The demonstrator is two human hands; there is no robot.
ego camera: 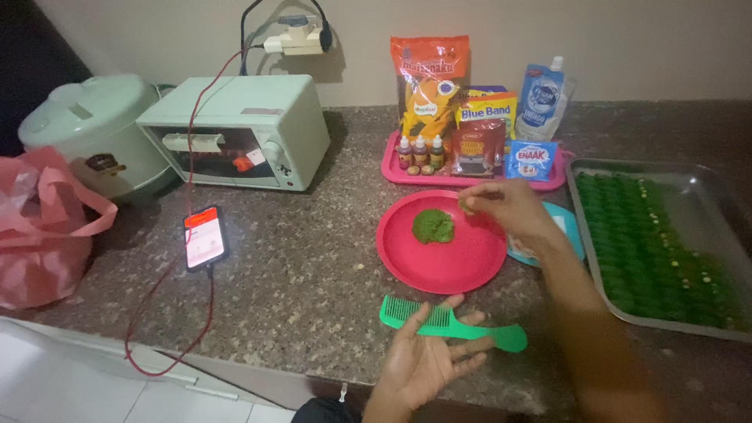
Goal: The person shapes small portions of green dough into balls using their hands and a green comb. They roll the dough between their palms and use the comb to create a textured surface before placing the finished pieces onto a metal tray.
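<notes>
Left hand open, palm up, green comb rested on fingers; right hand fingers pinched on small green dough piece above red plate.

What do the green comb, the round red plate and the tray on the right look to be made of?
Green comb: likely plastic, with a uniform bright colour and moulded teeth. Red plate: probably plastic, evenly coloured with a slight sheen. Tray: seemingly metal, grey with a dull brushed shine.
</notes>
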